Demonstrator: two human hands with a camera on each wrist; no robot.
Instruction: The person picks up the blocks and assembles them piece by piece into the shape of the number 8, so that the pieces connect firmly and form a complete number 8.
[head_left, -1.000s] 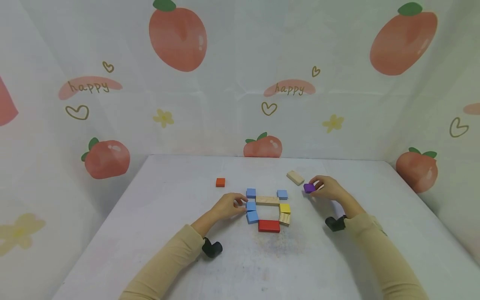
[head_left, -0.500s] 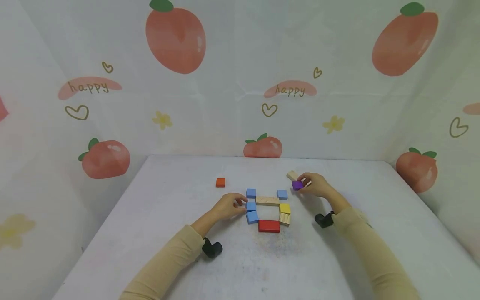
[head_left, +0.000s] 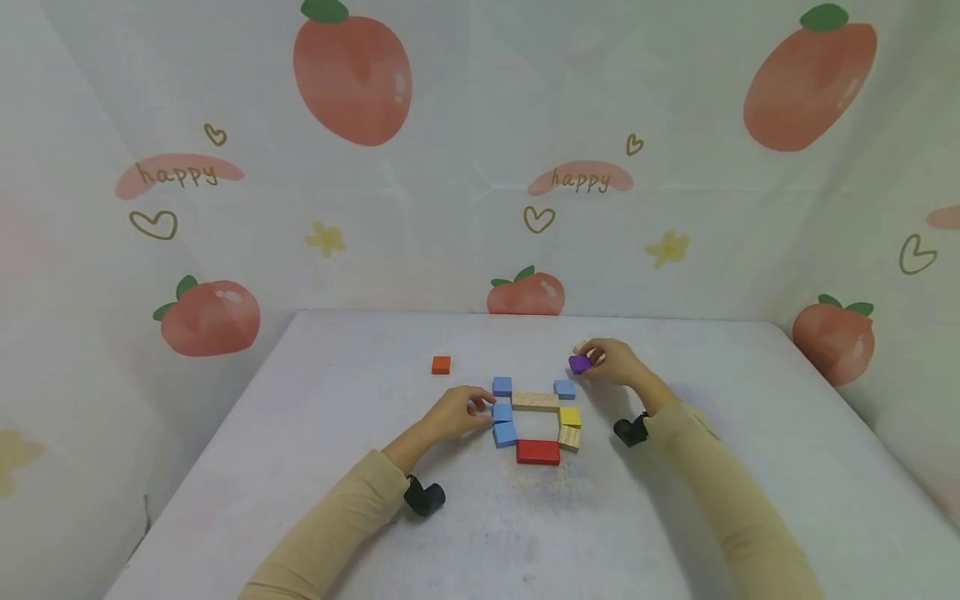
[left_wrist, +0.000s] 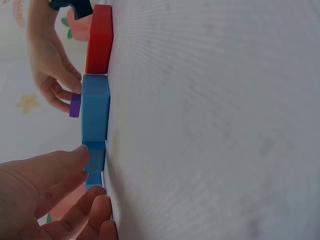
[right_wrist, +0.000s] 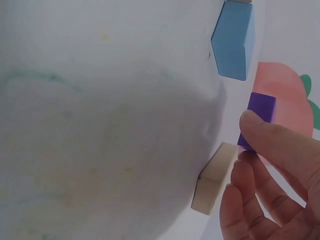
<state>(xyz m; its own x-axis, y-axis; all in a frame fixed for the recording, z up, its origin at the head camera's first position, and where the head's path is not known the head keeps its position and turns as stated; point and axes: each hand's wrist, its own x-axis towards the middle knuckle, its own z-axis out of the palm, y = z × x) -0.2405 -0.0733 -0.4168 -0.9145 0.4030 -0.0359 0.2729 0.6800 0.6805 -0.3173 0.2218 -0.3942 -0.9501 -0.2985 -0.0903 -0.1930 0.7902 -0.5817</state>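
My right hand (head_left: 615,362) pinches a small purple block (head_left: 580,364) between thumb and fingers, held up off the table in the right wrist view. Beyond that hand, mostly hidden in the head view, lies a pale wooden block (right_wrist: 215,180). My left hand (head_left: 456,413) rests beside the middle blue block (head_left: 502,412), its thumb tip right at the block's side and its other fingers loosely bent. That block belongs to a ring with another blue block (head_left: 505,434), a red block (head_left: 537,452), a striped wooden block (head_left: 569,438), a yellow block (head_left: 570,417) and a long wooden block (head_left: 535,402).
Two more blue blocks stand at the ring's far corners, the left corner block (head_left: 502,386) and the right corner block (head_left: 565,389). An orange block (head_left: 441,365) lies farther back on the left of the white table (head_left: 360,367). A printed curtain (head_left: 450,208) hangs behind.
My right hand has carried the purple block leftward and slightly back, now covering most of the pale wooden block in the head view. The left hand has stayed still.
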